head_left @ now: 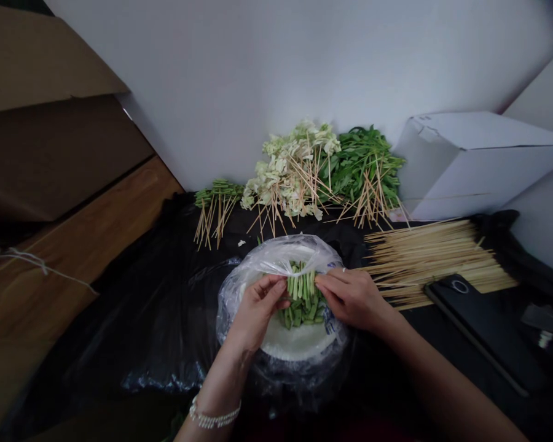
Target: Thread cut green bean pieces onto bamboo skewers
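Note:
A row of cut green bean pieces (300,285) is held side by side between my two hands, above a white bowl (290,345) lined with a clear plastic bag (276,258). The fingers of my left hand (262,302) pinch the row's left end. At its right end, my right hand (350,296) pinches with thumb and forefinger. Whether a skewer runs through the pieces is too small to tell. More loose bean pieces (299,314) lie in the bowl just below the row.
Skewered beans (220,189), pale cabbage-like leaves (295,159) and leafy greens (366,162) lie along the wall. Bare skewers (433,255) and a dark phone (474,325) are on the right, before a white box (456,159). Black plastic (166,294) covers the surface; a cardboard box (50,141) stands left.

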Demonstrator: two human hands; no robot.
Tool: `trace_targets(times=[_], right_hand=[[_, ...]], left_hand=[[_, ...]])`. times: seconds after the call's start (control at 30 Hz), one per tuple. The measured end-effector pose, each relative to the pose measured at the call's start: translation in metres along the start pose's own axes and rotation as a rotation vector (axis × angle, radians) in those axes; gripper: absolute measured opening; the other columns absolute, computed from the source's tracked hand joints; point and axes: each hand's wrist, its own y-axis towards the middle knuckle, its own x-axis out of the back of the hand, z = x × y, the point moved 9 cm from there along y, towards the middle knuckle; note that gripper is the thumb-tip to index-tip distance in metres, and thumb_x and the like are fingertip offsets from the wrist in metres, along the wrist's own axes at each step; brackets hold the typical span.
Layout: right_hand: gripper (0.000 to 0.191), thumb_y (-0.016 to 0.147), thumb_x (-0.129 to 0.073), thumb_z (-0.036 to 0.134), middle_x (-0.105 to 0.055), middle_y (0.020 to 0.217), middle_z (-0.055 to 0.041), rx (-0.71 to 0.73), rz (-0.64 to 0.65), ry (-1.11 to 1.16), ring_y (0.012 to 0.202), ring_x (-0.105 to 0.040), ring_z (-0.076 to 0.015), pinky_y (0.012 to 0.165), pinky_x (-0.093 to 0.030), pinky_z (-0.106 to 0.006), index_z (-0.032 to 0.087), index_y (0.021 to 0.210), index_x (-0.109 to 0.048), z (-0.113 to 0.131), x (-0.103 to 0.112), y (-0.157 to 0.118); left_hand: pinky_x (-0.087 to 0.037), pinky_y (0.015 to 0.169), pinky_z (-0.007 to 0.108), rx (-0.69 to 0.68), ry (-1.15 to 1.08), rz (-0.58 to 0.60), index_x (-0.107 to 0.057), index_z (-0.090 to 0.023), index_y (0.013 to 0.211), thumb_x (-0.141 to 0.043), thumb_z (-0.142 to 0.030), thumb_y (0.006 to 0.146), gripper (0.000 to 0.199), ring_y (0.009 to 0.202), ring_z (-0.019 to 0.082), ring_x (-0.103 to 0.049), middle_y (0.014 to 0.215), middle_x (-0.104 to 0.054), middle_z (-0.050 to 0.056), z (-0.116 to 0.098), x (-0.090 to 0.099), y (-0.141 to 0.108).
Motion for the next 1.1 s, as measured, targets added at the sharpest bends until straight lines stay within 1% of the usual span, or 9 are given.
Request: trace_targets(times=[0.13, 0.27, 0.4, 0.6, 0.7, 0.8, 0.93, 1.0, 1.1], right_hand=[[0.02, 0.094, -0.047, 0.018, -0.062, 0.072, -0.0019, 0.021, 0.012, 0.067, 0.063, -0.053, -0.013, 0.061, -0.037, -0.028, 0.017, 0.088, -0.066, 0.006, 0.0, 0.0], [0.02, 0.092, -0.047, 0.017, -0.058, 0.067, 0.0001, 0.044, 0.042, 0.157, 0.061, -0.05, -0.0125, 0.059, -0.036, -0.027, 0.018, 0.086, -0.066, 0.016, -0.001, 0.001], [0.02, 0.093, -0.047, 0.019, -0.058, 0.066, 0.0001, 0.073, 0.055, 0.168, 0.062, -0.052, -0.0132, 0.058, -0.036, -0.028, 0.019, 0.084, -0.066, 0.025, -0.001, 0.001], [0.015, 0.093, -0.054, 0.025, -0.068, 0.078, -0.0027, 0.016, 0.011, 0.213, 0.067, -0.06, -0.0137, 0.062, -0.042, -0.027, 0.018, 0.094, -0.068, 0.013, 0.006, 0.0], [0.015, 0.094, -0.054, 0.026, -0.069, 0.078, -0.002, -0.068, 0.014, 0.411, 0.068, -0.062, -0.0119, 0.064, -0.045, -0.024, 0.019, 0.093, -0.068, 0.002, 0.011, 0.001], [0.025, 0.098, -0.049, 0.03, -0.062, 0.063, 0.0022, -0.185, 0.085, 0.63, 0.056, -0.056, -0.0096, 0.055, -0.041, -0.021, 0.019, 0.083, -0.067, -0.006, 0.008, 0.003], [0.029, 0.101, -0.041, 0.033, -0.052, 0.054, 0.0059, -0.341, 0.119, 0.808, 0.047, -0.049, -0.0092, 0.048, -0.038, -0.02, 0.02, 0.09, -0.064, -0.014, 0.0, -0.001], [0.028, 0.102, -0.04, 0.032, -0.051, 0.054, 0.0066, -0.376, 0.092, 0.809, 0.047, -0.049, -0.0095, 0.048, -0.038, -0.02, 0.02, 0.092, -0.063, -0.017, 0.0, -0.003], [0.024, 0.101, -0.041, 0.028, -0.052, 0.055, 0.0072, -0.334, 0.005, 0.708, 0.047, -0.05, -0.0089, 0.05, -0.039, -0.02, 0.021, 0.092, -0.062, -0.017, 0.007, -0.001]], left_hand=[[-0.052, 0.062, 0.023, 0.065, 0.009, 0.049, -0.07, -0.019, 0.1, -0.085, -0.034, 0.068, 0.038, 0.071, 0.013, -0.064, 0.081, -0.069, 0.002, 0.004, 0.0, -0.013], [-0.052, 0.061, 0.025, 0.104, 0.054, 0.09, -0.065, -0.02, 0.102, -0.082, -0.036, 0.072, 0.038, 0.068, 0.016, -0.066, 0.076, -0.068, 0.002, 0.01, -0.002, -0.025], [-0.054, 0.061, 0.028, 0.049, 0.186, 0.156, -0.068, -0.02, 0.103, -0.082, -0.03, 0.07, 0.037, 0.071, 0.019, -0.066, 0.079, -0.069, 0.005, 0.004, -0.009, -0.032], [-0.054, 0.07, 0.028, -0.17, 0.384, 0.095, -0.076, -0.019, 0.094, -0.081, -0.026, 0.072, 0.024, 0.078, 0.02, -0.066, 0.086, -0.073, 0.008, -0.064, 0.021, -0.044], [-0.052, 0.063, 0.021, -0.314, 0.238, -0.098, -0.075, -0.018, 0.097, -0.083, -0.03, 0.072, 0.029, 0.071, 0.014, -0.064, 0.086, -0.074, 0.005, -0.103, 0.052, -0.04], [-0.052, 0.061, 0.019, -0.415, 0.019, -0.234, -0.073, -0.019, 0.093, -0.086, -0.033, 0.067, 0.032, 0.069, 0.011, -0.064, 0.088, -0.073, 0.001, -0.117, 0.065, -0.03], [-0.052, 0.064, 0.018, -0.396, -0.183, -0.215, -0.071, -0.022, 0.095, -0.088, -0.036, 0.064, 0.038, 0.069, 0.01, -0.065, 0.083, -0.073, -0.001, -0.1, 0.043, -0.016], [-0.052, 0.066, 0.019, -0.33, -0.196, -0.141, -0.072, -0.022, 0.103, -0.087, -0.036, 0.066, 0.043, 0.073, 0.011, -0.066, 0.089, -0.075, 0.002, -0.083, 0.019, -0.014], [-0.053, 0.066, 0.023, -0.193, -0.074, 0.058, -0.074, -0.02, 0.108, -0.087, -0.032, 0.066, 0.045, 0.075, 0.014, -0.068, 0.101, -0.076, 0.008, -0.056, -0.027, -0.014]])
